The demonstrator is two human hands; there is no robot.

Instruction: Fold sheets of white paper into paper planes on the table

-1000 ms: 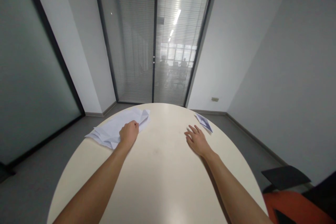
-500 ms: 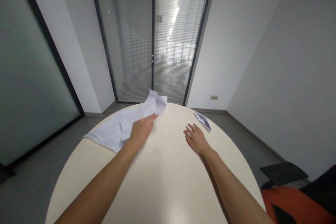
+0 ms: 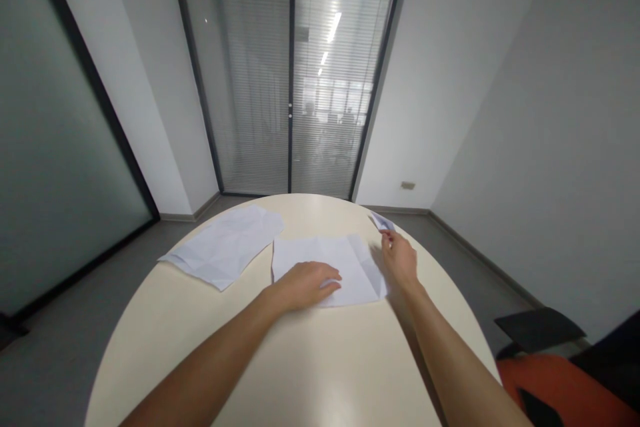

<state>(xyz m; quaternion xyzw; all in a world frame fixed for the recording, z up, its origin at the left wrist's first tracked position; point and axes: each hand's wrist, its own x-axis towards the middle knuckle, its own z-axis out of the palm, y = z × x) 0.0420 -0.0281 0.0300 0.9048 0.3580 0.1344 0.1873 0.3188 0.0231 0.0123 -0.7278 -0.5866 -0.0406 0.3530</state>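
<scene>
A round tabletop (image 3: pixel 300 373) is standing before blinds. A paper stack (image 3: pixel 225 247) is lying near its far left edge. The left hand (image 3: pixel 305 283) is pressing flat, fingers spread, on a sheet (image 3: pixel 350 260) at the centre. The right hand (image 3: pixel 400 257) is touching, fingertips narrowed, a folded paper (image 3: pixel 381 220) at the far right edge.

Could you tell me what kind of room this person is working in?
It is probably a small office meeting room: a round pale table stands before a glass door with slatted blinds, a frosted glass partition is on the left, and an orange chair sits alongside.
</scene>
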